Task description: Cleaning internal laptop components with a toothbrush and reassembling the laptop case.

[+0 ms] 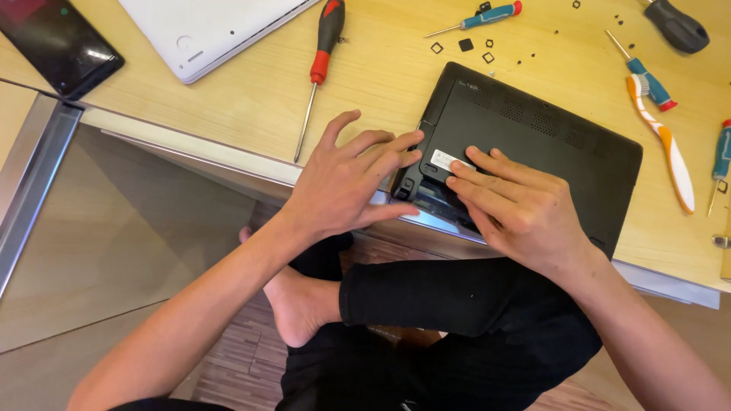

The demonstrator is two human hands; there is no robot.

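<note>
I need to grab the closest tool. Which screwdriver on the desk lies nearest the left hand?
The red-and-black screwdriver, its tip just above the left hand. The blue-handled ones lie farther off, along the desk's top and right edges.

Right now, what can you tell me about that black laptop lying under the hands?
The black laptop lies upside down on the pale wooden table, its near corner overhanging the edge. Its matte, plastic-looking underside shows rows of vent slots and a small white label. The left hand presses fingertips on the near left corner, thumb along the front edge; the right hand lies flat beside the label. Both hands are spread, gripping nothing.
</note>
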